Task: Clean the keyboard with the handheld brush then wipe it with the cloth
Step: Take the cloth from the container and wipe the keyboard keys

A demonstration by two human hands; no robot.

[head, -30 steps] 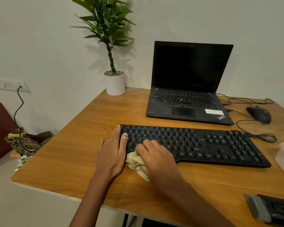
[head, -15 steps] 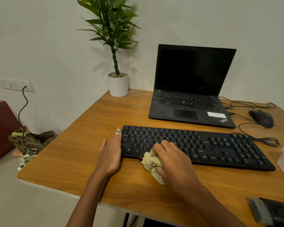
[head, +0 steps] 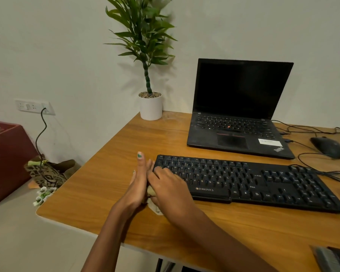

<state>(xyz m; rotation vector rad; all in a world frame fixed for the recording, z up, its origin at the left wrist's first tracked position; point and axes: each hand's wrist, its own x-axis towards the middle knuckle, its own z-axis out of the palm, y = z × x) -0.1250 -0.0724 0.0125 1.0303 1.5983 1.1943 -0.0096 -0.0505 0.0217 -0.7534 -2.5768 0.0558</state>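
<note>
A black keyboard (head: 263, 183) lies across the wooden desk (head: 110, 183). My right hand (head: 169, 187) grips a pale yellow cloth (head: 155, 208) and presses it onto the keys at the keyboard's left end; most of the cloth is hidden under the hand. My left hand (head: 138, 183) rests edge-on on the desk with straight fingers, against the keyboard's left edge and touching my right hand. The handheld brush (head: 332, 259), grey bristles on a black body, lies at the desk's front right corner, cut off by the frame.
An open black laptop (head: 238, 114) stands behind the keyboard. A potted plant (head: 150, 106) is at the back left corner. A black mouse (head: 327, 147) and loose cables (head: 322, 169) lie at the right. Left of the desk are a red box (head: 6, 158) and a patterned bag (head: 45, 171).
My right hand has slid the cloth leftward along the keyboard to its left end, meeting my left hand. The left hand has turned up onto its edge. The camera has moved closer and left.
</note>
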